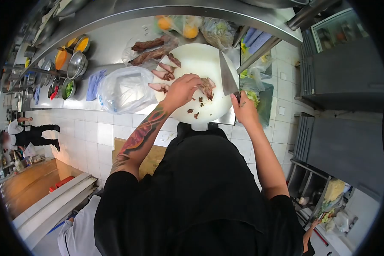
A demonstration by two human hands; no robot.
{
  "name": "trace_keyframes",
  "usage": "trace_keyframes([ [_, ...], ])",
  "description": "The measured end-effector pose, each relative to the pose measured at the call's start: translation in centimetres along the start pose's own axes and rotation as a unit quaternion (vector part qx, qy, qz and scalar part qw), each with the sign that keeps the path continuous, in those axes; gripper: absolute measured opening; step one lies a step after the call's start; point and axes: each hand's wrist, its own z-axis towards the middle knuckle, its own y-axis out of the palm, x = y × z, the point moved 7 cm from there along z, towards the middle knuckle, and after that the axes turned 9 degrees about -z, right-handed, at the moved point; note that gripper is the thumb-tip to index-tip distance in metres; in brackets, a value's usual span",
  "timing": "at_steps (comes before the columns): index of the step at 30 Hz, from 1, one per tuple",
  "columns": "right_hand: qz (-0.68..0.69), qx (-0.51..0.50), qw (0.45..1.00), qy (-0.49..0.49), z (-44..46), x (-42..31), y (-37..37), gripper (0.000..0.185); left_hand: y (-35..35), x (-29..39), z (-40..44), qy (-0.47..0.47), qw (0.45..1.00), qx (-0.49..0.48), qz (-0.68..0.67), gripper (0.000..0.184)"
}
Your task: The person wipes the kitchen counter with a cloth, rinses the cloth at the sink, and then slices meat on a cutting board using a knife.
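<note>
My right hand (245, 109) is closed round the handle of a broad kitchen knife (228, 76). The blade points away from me over the right side of a round white cutting board (187, 55). On the board, my left hand (183, 91) has its fingers bent together, the tips at the left edge of a piece of cooked meat (207, 88). Small dark meat scraps (196, 115) lie near the board's front. Several meat pieces (163, 75) are spread along its left side. The underside of my left fingers is hidden.
Left of the board lie long strips of dark meat (148, 55) on plastic and a bag-lined container (127, 89). A blue cloth (96, 84) and metal bowls (76, 65) stand farther left. A steel shelf (158, 12) crosses above. Another person (30, 132) stands far left.
</note>
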Motion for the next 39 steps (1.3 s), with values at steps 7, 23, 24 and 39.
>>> trace_keyframes([
  [7, -0.014, 0.015, 1.0, -0.011, -0.3, -0.2, -0.2, 0.046, 0.7, -1.1, 0.6, -0.018, 0.999, -0.039, 0.01, 0.032],
  [23, -0.032, 0.013, 0.999, -0.025, -0.4, -0.6, -0.8, 0.045, -3.8, -13.1, 9.3, -0.239, 0.935, -0.211, -0.157, 0.022],
  [24, -0.033, 0.015, 0.999, -0.025, -0.3, -0.6, -0.6, 0.045, -4.0, -14.2, 10.0, -0.329, 0.909, -0.197, -0.161, 0.026],
  [39, -0.009, 0.022, 1.0, -0.017, -0.6, -0.6, -0.4, 0.043, 1.0, -1.3, 3.8, 0.027, 0.99, -0.136, -0.024, 0.031],
])
